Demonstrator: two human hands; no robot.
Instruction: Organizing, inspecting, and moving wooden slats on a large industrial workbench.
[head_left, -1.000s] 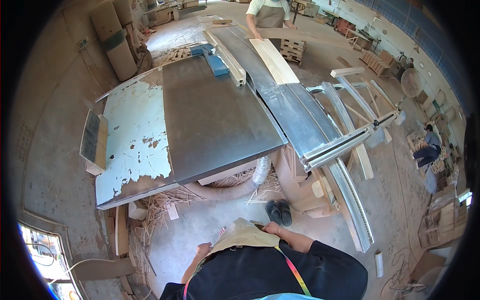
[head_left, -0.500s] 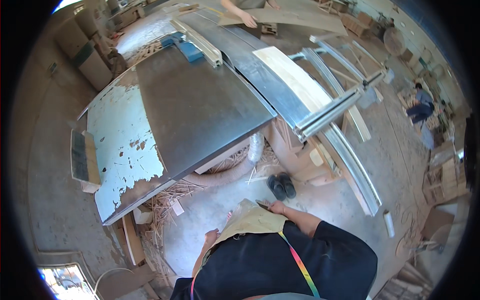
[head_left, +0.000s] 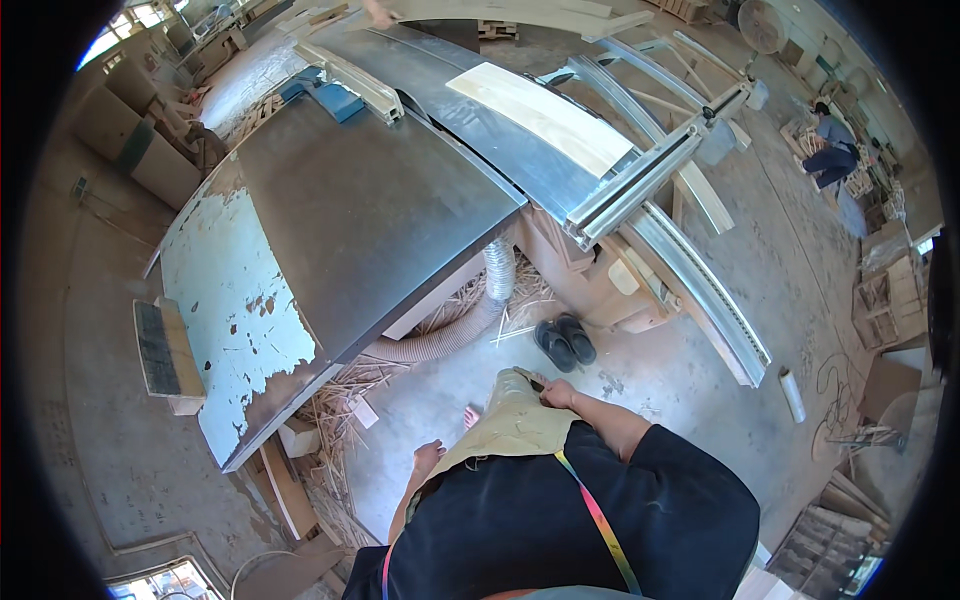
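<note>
Since 1 second ago the view has tilted closer to the saw table (head_left: 380, 210), and below it the right hand (head_left: 556, 393) still pinches the tan apron (head_left: 505, 425) while the left hand (head_left: 428, 459) hangs released beside it

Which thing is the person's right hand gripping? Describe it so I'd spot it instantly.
Start at the big grey saw table, then drop to the concrete floor beside the dark sandals. The right hand pinches the tan cloth apron, the only fabric there.

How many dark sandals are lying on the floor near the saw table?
2: one sandal and a second sandal lie side by side on the concrete, beyond the right hand, beside the grey dust hose. Others could be hidden under the table.
</note>
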